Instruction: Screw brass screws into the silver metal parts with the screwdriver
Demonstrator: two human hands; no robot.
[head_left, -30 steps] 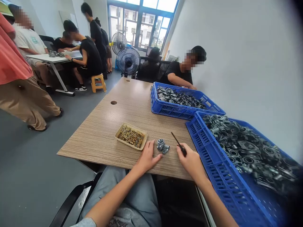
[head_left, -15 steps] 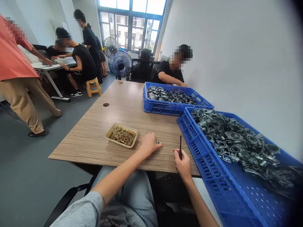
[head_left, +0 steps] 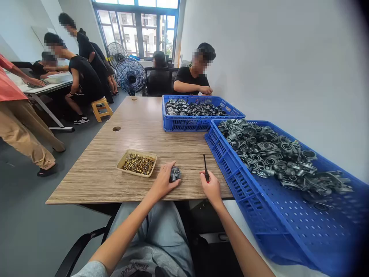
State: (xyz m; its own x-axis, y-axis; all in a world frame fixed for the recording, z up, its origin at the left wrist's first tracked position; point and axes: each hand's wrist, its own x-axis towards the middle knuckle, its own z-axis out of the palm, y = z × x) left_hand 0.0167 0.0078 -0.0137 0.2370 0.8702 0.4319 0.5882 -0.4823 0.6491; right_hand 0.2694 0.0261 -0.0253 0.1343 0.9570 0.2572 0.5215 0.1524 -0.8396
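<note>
Bright room with a window [head_left: 138, 32] at about eleven o'clock, taking the casting as the dial's centre and twelve as straight ahead; wood-grain desk [head_left: 95, 169] below, with a black-shirted co-worker [head_left: 190, 80] beyond its far end toward one.

On the desk near its front edge, a flanged metal casting [head_left: 175, 175], cupped by the left hand [head_left: 163, 184]: thumb on the near side, fingers round the nine o'clock side. Cannot tell how hard the squeeze is. At three, right hand [head_left: 211, 188], fingers closed on the handle of a screwdriver [head_left: 206, 174], tip up. At nine, shallow tray [head_left: 131, 173] of small brass-coloured parts [head_left: 137, 163]. Blue crates at one [head_left: 188, 125] and three [head_left: 226, 166], both heaped with metal pieces.

Could skid or roll from a loose cupping, given an uneven base on a smooth top. Could also slip and scratch, or catch the left thumb, if driving the screwdriver off-line. Possible spill from bumping the tray with the left wrist.

Compared with half a second ago: casting far less hidden behind the left hand, screwdriver tip leaning slightly toward eleven, view swung rightward.
</note>
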